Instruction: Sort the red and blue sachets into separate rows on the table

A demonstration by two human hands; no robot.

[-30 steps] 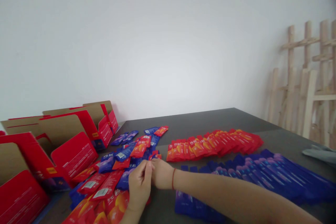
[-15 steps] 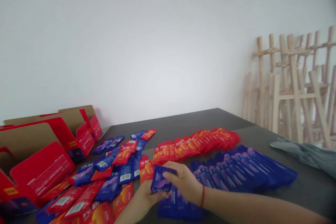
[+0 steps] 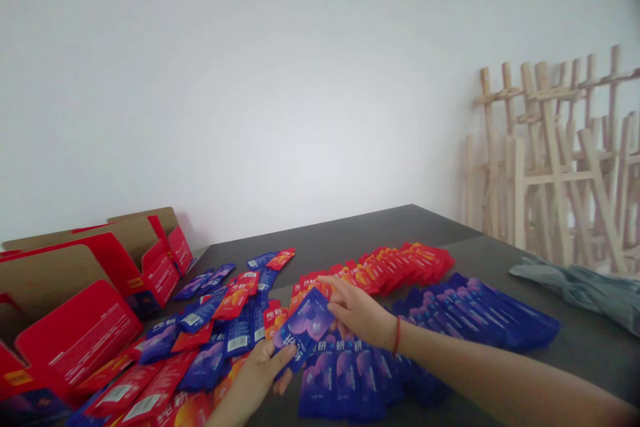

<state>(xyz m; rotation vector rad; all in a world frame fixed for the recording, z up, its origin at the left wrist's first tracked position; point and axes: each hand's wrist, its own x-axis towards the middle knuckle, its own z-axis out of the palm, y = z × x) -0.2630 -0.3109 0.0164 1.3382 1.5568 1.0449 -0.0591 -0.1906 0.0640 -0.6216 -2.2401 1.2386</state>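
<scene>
Between my two hands a blue sachet (image 3: 310, 320) is held at a slant, its purple printed side facing up. My left hand (image 3: 263, 367) pinches its lower left end with the thumb on top. At the upper right end, my right hand (image 3: 357, 310) grips the same sachet with bent fingers. Under and beside my right hand lies an overlapping row of blue sachets (image 3: 345, 380), which runs on to the right. Behind it stretches a fanned row of red sachets (image 3: 400, 267). To the left of my hands is a loose pile of mixed red and blue sachets (image 3: 200, 327).
Open red cardboard boxes (image 3: 80, 327) stand along the left side of the dark table (image 3: 320, 233). A crumpled grey-green cloth (image 3: 575, 290) lies at the right edge. Wooden easels (image 3: 545, 167) lean by the white wall (image 3: 300, 80) beyond the table.
The blue sachet has turned from nearly upright to slanted, showing more of its front. My right hand has moved up and slightly right, uncovering more of the blue row.
</scene>
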